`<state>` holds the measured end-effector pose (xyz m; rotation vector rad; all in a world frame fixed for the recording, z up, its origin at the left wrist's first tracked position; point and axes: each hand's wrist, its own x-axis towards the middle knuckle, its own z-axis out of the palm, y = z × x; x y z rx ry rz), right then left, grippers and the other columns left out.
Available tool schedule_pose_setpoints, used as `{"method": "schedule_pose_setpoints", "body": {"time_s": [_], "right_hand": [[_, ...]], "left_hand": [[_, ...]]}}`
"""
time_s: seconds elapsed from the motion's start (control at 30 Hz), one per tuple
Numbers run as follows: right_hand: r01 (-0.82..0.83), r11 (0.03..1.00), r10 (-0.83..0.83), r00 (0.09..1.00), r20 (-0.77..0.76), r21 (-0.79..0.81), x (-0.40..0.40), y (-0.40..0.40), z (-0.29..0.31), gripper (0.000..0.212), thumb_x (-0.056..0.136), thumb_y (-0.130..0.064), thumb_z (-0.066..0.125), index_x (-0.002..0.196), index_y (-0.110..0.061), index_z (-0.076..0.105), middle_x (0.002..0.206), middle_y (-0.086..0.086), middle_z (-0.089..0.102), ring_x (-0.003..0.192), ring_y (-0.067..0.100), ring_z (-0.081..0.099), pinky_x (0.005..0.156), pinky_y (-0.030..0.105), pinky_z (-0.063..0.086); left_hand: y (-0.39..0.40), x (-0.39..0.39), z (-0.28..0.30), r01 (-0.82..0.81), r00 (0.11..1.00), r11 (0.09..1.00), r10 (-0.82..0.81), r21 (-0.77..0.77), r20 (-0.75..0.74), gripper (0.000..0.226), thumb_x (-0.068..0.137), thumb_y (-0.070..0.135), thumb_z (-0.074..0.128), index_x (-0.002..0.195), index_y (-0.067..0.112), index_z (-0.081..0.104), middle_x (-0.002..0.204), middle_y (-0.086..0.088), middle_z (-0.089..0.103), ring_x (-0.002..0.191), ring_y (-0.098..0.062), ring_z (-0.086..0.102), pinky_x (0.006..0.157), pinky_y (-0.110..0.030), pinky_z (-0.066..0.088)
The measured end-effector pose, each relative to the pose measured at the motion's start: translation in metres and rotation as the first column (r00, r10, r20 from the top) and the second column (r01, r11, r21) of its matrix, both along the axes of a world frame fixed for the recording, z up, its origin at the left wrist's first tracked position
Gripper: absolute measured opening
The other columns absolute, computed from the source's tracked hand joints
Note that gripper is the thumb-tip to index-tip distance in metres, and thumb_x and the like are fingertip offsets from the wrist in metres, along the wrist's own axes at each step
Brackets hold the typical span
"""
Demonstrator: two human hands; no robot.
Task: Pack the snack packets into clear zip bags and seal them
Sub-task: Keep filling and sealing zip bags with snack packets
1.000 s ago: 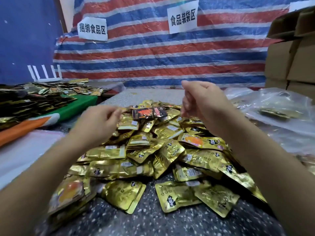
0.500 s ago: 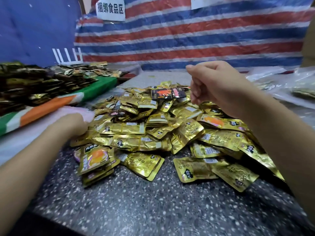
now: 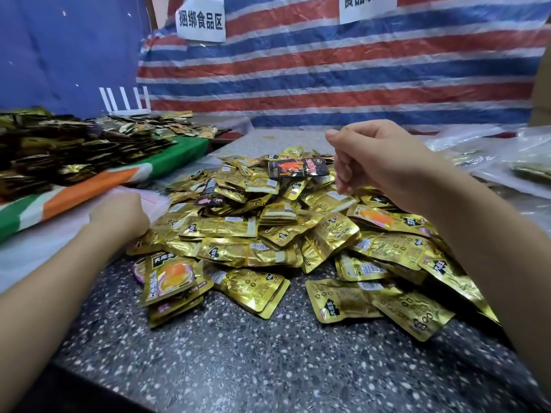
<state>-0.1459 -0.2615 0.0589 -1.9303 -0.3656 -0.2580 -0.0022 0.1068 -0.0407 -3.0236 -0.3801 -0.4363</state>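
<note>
1. The left hand (image 3: 119, 214) is laid on a clear zip bag (image 3: 155, 201) beside the snack packets (image 3: 268, 228) heaped on the desk (image 3: 238, 353); its fingers are hidden, so their state cannot be told;
2. The right hand (image 3: 384, 162) is held above the heap, fingers curled, nothing gripped;
3. A single bag should be peeled off and its mouth opened wide before filling.

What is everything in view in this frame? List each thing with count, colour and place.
snack packets: a large heap, mostly gold, middle of the table
black packet: one, black with red print, on top of the heap at the back
table: one, dark speckled top, under the heap
clear zip bags: a flat stack, count unclear, left of the heap
second packet pile: many, gold and dark, far left on a green, white and orange cloth
plastic bags: several, clear, far right
tarp: one, red, white and blue stripes, behind
paper signs: two, white, on the tarp
left hand: on the zip bags, fingers hidden
right hand: raised over the heap, fingers curled, nothing visibly held
</note>
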Motion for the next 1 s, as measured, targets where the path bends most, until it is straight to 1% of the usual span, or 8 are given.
{"method": "schedule_pose_setpoints", "body": {"time_s": [0.13, 0.23, 0.37, 0.47, 0.53, 0.67, 0.9, 1.0], "right_hand": [[-0.011, 1.000, 0.011, 1.000, -0.014, -0.023, 0.000, -0.001, 0.000, 0.046, 0.103, -0.028, 0.051, 0.060, -0.012, 0.052, 0.054, 0.002, 0.056, 0.053, 0.018, 0.060, 0.052, 0.025, 0.049], [-0.014, 0.999, 0.014, 1.000, -0.014, -0.035, 0.001, -0.002, 0.000, 0.046, 0.103, -0.028, 0.050, 0.061, -0.011, 0.053, 0.055, 0.003, 0.057, 0.052, 0.017, 0.060, 0.052, 0.025, 0.050], [0.008, 1.000, -0.007, 0.999, -0.052, 0.020, 0.003, -0.002, 0.001, 0.047, 0.105, -0.032, 0.044, 0.065, -0.010, 0.054, 0.056, 0.004, 0.058, 0.053, 0.017, 0.061, 0.050, 0.025, 0.050], [0.061, 0.987, -0.041, 0.991, -0.129, 0.151, 0.008, -0.001, 0.001, 0.046, 0.106, -0.043, 0.039, 0.077, -0.011, 0.056, 0.057, 0.003, 0.061, 0.054, 0.019, 0.063, 0.049, 0.026, 0.049], [0.114, 0.965, -0.064, 0.976, -0.210, 0.237, 0.011, -0.002, 0.002, 0.051, 0.105, -0.051, 0.033, 0.084, -0.011, 0.057, 0.060, 0.004, 0.065, 0.056, 0.019, 0.067, 0.048, 0.026, 0.052], [0.179, 0.905, -0.065, 0.955, -0.291, 0.386, 0.013, -0.010, 0.004, 0.066, 0.102, -0.061, 0.026, 0.099, -0.005, 0.059, 0.072, 0.010, 0.072, 0.062, 0.022, 0.072, 0.050, 0.029, 0.055], [0.240, 0.868, -0.098, 0.941, -0.322, 0.435, 0.014, -0.033, 0.004, 0.076, 0.098, -0.066, 0.029, 0.108, 0.001, 0.063, 0.077, 0.012, 0.074, 0.066, 0.023, 0.073, 0.054, 0.030, 0.055], [0.288, 0.890, -0.170, 0.929, -0.328, 0.353, 0.016, -0.038, 0.001, 0.055, 0.100, -0.053, 0.042, 0.109, -0.005, 0.066, 0.089, 0.011, 0.074, 0.076, 0.022, 0.074, 0.067, 0.036, 0.060]], "left_hand": [[-0.002, -0.001, 0.004, 0.005, 1.000, 1.000, -0.005, -0.023, 0.020, 0.024, 0.088, 0.007, 0.053, 0.108, 0.003, 0.066, 0.109, -0.019, 0.064, 0.098, -0.037, 0.061, 0.074, -0.036, 0.050], [-0.014, -0.007, 0.024, 0.161, 0.956, 0.987, -0.150, -0.022, 0.250, 0.020, 0.092, 0.002, 0.048, 0.104, 0.003, 0.064, 0.087, -0.023, 0.064, 0.080, -0.041, 0.060, 0.066, -0.042, 0.052], [-0.068, -0.035, 0.062, 0.553, 0.653, 0.829, -0.371, -0.081, 0.660, 0.018, 0.095, 0.005, 0.044, 0.098, 0.000, 0.061, 0.080, -0.024, 0.064, 0.070, -0.041, 0.058, 0.065, -0.045, 0.047], [-0.129, -0.062, 0.082, 0.763, 0.456, 0.643, -0.471, -0.059, 0.755, 0.032, 0.091, -0.003, 0.044, 0.118, 0.003, 0.060, 0.078, -0.003, 0.061, 0.060, -0.018, 0.052, 0.056, -0.015, 0.042], [-0.170, -0.077, 0.087, 0.862, 0.361, 0.504, -0.534, -0.055, 0.765, 0.033, 0.093, -0.007, 0.044, 0.122, 0.002, 0.057, 0.077, -0.003, 0.062, 0.058, -0.013, 0.055, 0.052, -0.016, 0.045], [-0.233, -0.099, 0.079, 0.954, 0.179, 0.299, -0.615, 0.017, 0.768, 0.035, 0.091, -0.001, 0.046, 0.124, 0.005, 0.056, 0.081, -0.013, 0.068, 0.070, -0.032, 0.065, 0.060, -0.045, 0.051], [-0.262, -0.103, 0.075, 0.964, 0.047, 0.209, -0.741, 0.163, 0.670, 0.040, 0.079, -0.002, 0.053, 0.117, 0.004, 0.067, 0.089, -0.011, 0.072, 0.072, -0.033, 0.066, 0.057, -0.041, 0.054], [-0.263, -0.096, 0.079, 0.946, 0.037, 0.199, -0.851, 0.257, 0.523, 0.033, 0.084, 0.005, 0.049, 0.111, 0.006, 0.067, 0.096, -0.008, 0.071, 0.079, -0.034, 0.065, 0.060, -0.044, 0.052]]}}
